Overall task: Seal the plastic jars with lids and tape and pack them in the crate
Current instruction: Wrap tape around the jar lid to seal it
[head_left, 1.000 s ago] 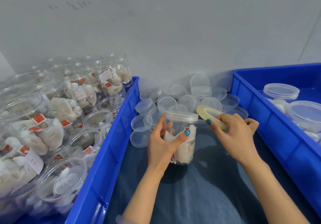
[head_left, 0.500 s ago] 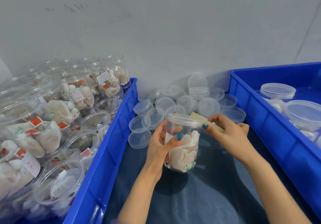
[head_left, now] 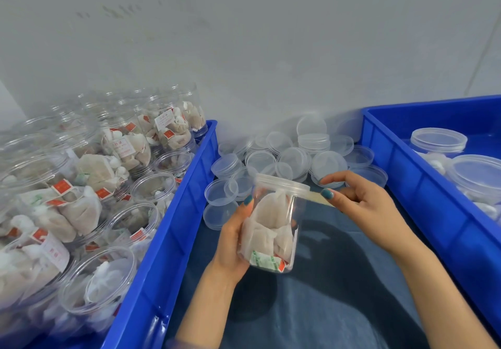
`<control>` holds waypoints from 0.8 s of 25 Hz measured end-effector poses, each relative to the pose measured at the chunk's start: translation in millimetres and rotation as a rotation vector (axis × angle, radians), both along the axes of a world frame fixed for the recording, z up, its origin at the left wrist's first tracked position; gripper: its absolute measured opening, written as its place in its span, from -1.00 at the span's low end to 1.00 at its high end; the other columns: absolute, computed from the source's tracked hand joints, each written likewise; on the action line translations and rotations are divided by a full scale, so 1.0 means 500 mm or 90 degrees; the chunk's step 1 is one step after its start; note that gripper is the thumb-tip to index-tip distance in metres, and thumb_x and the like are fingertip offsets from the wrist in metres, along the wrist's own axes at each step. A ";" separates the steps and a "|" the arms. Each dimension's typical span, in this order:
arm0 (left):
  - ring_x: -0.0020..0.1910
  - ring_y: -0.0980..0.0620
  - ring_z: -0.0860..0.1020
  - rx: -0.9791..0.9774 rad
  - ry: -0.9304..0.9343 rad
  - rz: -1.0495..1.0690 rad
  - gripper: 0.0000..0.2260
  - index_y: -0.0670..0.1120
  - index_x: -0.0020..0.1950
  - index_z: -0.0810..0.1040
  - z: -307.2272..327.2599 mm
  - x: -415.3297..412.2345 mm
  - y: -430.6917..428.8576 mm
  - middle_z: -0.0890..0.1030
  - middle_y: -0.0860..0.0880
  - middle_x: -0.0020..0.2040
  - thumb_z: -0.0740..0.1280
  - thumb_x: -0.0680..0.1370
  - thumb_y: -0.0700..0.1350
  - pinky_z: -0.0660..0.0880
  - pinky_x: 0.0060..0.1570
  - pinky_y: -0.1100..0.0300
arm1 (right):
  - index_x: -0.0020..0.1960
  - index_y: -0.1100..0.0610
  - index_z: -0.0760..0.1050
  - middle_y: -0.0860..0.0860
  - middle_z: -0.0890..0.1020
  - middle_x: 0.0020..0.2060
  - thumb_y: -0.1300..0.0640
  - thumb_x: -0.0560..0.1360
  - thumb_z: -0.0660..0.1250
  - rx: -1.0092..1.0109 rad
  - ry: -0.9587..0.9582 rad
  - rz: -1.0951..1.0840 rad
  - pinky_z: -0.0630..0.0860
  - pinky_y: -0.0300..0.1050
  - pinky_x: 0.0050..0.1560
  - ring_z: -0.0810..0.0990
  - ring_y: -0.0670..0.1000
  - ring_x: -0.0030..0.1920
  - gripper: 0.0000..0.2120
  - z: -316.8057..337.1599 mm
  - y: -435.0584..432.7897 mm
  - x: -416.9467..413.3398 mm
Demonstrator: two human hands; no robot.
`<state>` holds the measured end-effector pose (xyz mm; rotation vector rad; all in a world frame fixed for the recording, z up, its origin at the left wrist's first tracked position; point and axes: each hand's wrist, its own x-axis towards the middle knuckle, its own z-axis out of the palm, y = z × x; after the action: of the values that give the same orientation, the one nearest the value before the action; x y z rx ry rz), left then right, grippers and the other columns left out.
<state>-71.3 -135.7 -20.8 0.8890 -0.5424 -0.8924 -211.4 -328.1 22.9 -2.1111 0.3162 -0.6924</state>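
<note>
Clear lidded plastic jar of white sachets [head_left: 273, 226] held over dark blue cloth [head_left: 339, 294]
Left hand [head_left: 233, 243] grips it, long axis near upright, lid uppermost; right hand [head_left: 363, 207] pinches beige tape [head_left: 317, 198] at the lid

Small packing workshop, not a home: bare grey wall [head_left: 271, 50], blue plastic crates [head_left: 168, 240], dozens of identical clear jars of sachets [head_left: 81, 199] batched left, loose pile of clear lids [head_left: 292, 159] on a blue-covered tabletop [head_left: 325, 294].

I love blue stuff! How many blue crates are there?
2. The left crate is packed with open jars; the right crate holds lidded jars. More may sit outside the picture.
</note>
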 end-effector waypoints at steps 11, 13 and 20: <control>0.26 -0.25 0.48 -0.094 0.134 -0.136 -0.28 -0.18 0.40 0.47 0.011 -0.029 -0.031 0.44 -0.28 0.36 0.53 0.36 0.15 0.48 0.21 -0.15 | 0.00 -0.09 0.57 -0.07 0.39 -0.56 -0.35 0.38 0.24 -0.073 -0.003 -0.054 0.23 -0.28 -0.35 0.28 -0.11 -0.47 -0.60 -0.016 -0.008 0.015; 0.28 -0.27 0.46 -0.072 0.126 -0.153 -0.23 -0.19 0.45 0.40 0.006 -0.029 -0.033 0.42 -0.29 0.39 0.52 0.36 0.17 0.48 0.20 -0.17 | 0.05 -0.12 0.60 -0.01 0.42 -0.54 -0.33 0.44 0.21 -0.091 -0.024 -0.039 0.23 -0.30 -0.35 0.28 -0.08 -0.48 -0.61 -0.021 -0.007 0.020; 0.29 -0.01 0.55 0.117 -0.119 0.032 -0.59 0.05 0.33 0.54 -0.005 0.001 -0.041 0.60 -0.03 0.28 0.30 0.53 0.18 0.51 0.23 0.08 | -0.03 -0.32 0.57 -0.24 0.44 -0.44 -0.31 0.54 0.03 -0.169 -0.026 0.022 0.27 -0.04 -0.19 0.39 -0.14 -0.43 -0.67 -0.054 -0.024 0.025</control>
<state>-70.9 -156.1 -23.5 1.1564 -0.6022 -0.8273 -199.1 -339.9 -4.0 -2.3422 0.1710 -0.7920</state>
